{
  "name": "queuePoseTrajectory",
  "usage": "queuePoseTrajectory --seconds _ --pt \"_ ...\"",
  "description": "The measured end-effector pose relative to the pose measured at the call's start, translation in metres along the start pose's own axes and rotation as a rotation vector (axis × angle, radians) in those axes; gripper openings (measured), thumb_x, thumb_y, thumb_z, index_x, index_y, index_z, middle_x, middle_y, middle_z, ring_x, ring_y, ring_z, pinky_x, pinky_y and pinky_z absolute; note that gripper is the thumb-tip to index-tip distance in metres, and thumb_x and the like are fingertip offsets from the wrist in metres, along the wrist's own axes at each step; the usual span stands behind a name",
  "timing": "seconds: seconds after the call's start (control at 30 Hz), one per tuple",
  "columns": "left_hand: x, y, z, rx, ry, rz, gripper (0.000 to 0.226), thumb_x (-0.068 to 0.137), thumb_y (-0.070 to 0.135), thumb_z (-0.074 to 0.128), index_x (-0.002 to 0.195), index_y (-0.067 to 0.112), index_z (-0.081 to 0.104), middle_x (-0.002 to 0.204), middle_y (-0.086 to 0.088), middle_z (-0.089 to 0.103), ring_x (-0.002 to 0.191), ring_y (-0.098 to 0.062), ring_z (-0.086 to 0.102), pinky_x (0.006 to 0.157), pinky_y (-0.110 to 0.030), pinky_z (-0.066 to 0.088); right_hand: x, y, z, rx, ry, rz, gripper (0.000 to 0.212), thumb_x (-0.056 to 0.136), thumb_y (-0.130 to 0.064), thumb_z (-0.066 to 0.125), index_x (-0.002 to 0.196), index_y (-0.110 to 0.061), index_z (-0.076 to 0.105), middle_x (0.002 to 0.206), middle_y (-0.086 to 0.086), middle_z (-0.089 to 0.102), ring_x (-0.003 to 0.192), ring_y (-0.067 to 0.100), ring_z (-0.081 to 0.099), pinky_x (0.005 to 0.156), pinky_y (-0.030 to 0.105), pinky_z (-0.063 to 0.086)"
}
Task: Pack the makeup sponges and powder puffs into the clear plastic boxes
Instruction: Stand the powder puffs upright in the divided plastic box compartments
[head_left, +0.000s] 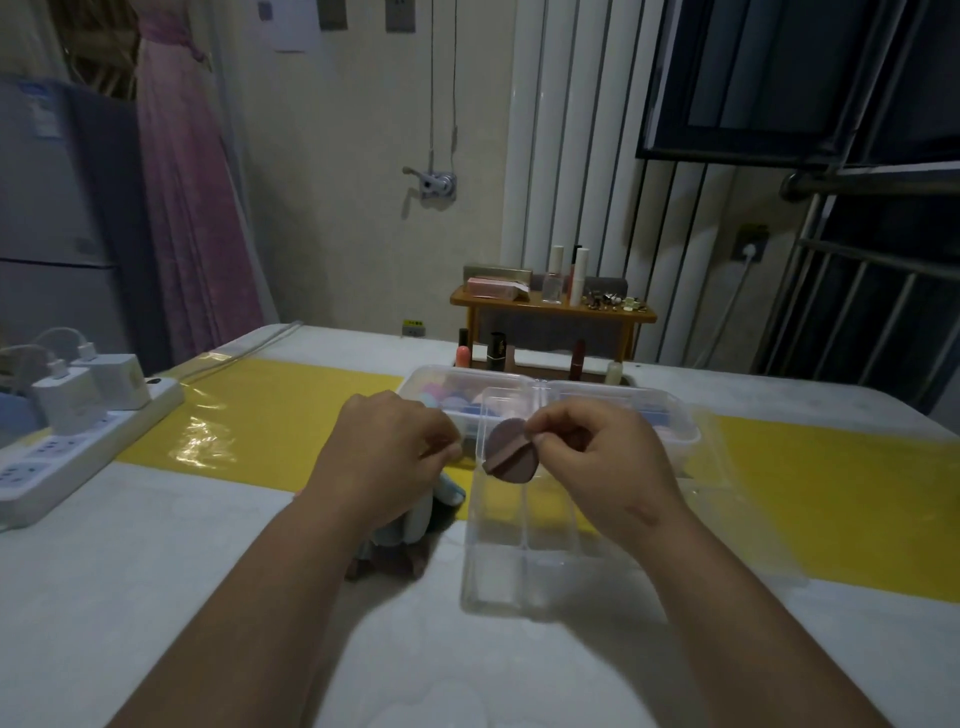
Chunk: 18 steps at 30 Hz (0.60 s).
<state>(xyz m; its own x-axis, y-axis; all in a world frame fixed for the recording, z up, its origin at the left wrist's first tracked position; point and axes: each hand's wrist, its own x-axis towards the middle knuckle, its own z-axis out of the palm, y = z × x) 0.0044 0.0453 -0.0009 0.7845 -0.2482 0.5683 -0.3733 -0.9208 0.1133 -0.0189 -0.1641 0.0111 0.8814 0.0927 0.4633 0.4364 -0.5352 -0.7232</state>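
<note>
While right hand (597, 460) pinches a brown puff (511, 453) above the clear box (519, 582), left hand (389, 447) curls, hold unclear.

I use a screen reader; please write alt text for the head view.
The right hand pinches a round brown powder puff over a clear divided box; the left hand is curled beside it. Behind, another clear box holds colourful sponges.

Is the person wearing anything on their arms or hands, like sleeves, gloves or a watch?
No. The left forearm and right forearm are bare, no sleeves in view. The left hand and right hand have no gloves. No watch or bracelet shows on either wrist. Some fingers are hidden, so I cannot rule out rings.
</note>
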Motion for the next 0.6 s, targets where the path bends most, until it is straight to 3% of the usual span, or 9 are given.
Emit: queuePoseTrajectory --seconds 0.1,0.2,0.27,0.37,0.6 --pt "-0.003 0.000 -0.001 -0.041 -0.038 0.070 0.018 0.086 0.038 0.061 0.096 0.039 0.076 0.088 0.016 0.072 0.092 -0.014 0.057 0.078 -0.034 0.032 -0.001 0.002 0.001 -0.068 -0.022 0.024 0.027 0.086 -0.012 0.065 0.076 -0.037 0.067 0.077 -0.014 0.068 0.077 0.000 0.063 0.063 0.013 0.051" --pt "-0.005 0.001 -0.003 -0.154 -0.119 0.118 0.035 0.071 0.035 0.056 0.099 0.041 0.076 0.079 0.028 0.064 0.091 -0.006 0.048 0.079 -0.032 0.027 -0.002 0.001 0.002 -0.120 -0.074 0.046 0.018 0.083 -0.014 0.064 0.079 -0.031 0.070 0.076 -0.012 0.067 0.073 0.005 0.060 0.064 0.027 0.054" --pt "-0.005 0.003 -0.001 -0.209 -0.159 0.130 0.035 0.071 0.037 0.057 0.099 0.043 0.076 0.071 0.036 0.052 0.086 0.000 0.041 0.079 -0.022 0.024 -0.004 -0.001 0.003 -0.137 -0.109 0.035 0.016 0.083 -0.015 0.064 0.079 -0.030 0.070 0.075 -0.012 0.065 0.070 0.004 0.057 0.061 0.024 0.047" --pt "-0.005 0.005 0.000 -0.222 -0.195 0.129 0.029 0.080 0.036 0.064 0.105 0.044 0.074 0.073 0.030 0.053 0.085 0.001 0.041 0.081 -0.002 0.020 -0.007 -0.006 0.005 -0.170 -0.175 0.026 0.015 0.085 -0.019 0.063 0.078 -0.031 0.069 0.081 -0.011 0.065 0.072 0.005 0.055 0.061 0.022 0.042" --pt "-0.005 0.010 -0.002 -0.211 -0.207 0.099 0.032 0.084 0.026 0.070 0.113 0.040 0.073 0.070 0.031 0.043 0.082 0.002 0.037 0.074 0.001 0.024 -0.009 -0.010 0.008 -0.263 -0.272 0.042 0.017 0.087 -0.021 0.061 0.084 -0.035 0.070 0.085 -0.012 0.065 0.073 0.007 0.056 0.060 0.020 0.040"
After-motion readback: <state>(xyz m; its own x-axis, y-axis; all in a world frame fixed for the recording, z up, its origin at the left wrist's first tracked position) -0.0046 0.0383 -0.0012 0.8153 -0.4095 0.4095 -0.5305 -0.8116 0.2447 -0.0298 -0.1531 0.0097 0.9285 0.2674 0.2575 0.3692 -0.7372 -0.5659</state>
